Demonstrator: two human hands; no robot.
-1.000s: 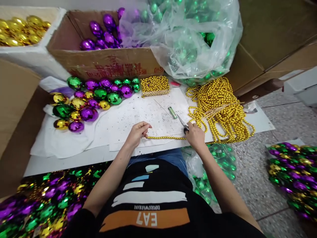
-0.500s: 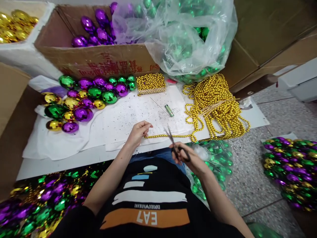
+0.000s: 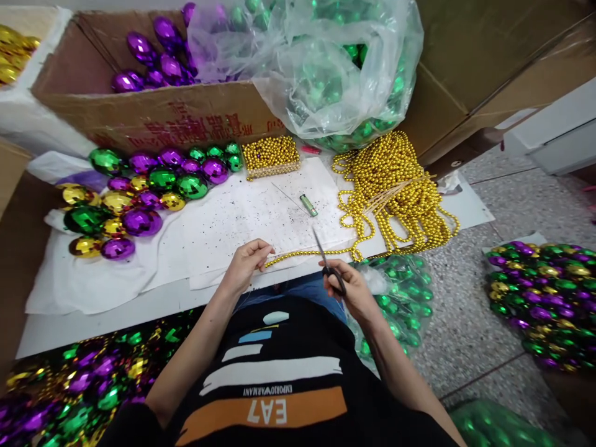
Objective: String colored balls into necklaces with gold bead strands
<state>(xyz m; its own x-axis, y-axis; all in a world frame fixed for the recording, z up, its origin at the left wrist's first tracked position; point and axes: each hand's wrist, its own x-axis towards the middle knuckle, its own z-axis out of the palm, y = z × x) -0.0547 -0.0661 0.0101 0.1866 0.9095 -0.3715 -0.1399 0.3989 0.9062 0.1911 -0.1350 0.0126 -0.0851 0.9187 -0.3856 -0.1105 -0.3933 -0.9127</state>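
My left hand (image 3: pixel 249 264) has its thumb and fingers pinched at the end of a gold bead string (image 3: pixel 302 253). From there the string runs right along the table's near edge into a big heap of gold bead strands (image 3: pixel 388 186). My right hand (image 3: pixel 349 285) grips black-handled scissors (image 3: pixel 322 249), fingers in the loops. Their blades point up and away, close to the string, and look nearly together; whether they touch it I cannot tell. Beyond the hands, a green lighter (image 3: pixel 308 205) and a thin needle-like rod (image 3: pixel 287 197) lie on the white cloth (image 3: pixel 223 230).
Shiny purple, green and gold balls (image 3: pixel 142 221) lie at left. A small box of gold beads (image 3: pixel 270 155) stands before a carton (image 3: pixel 162 115) of purple balls and a plastic bag (image 3: pixel 344 74) of green ones. Finished-looking ball strands (image 3: pixel 544 298) lie at right; a green-ball bag (image 3: pixel 405 304) sits below.
The scissor blades were spread apart and now look nearly together. The whole view has shifted a little. My left hand keeps its pinch on the string's end.
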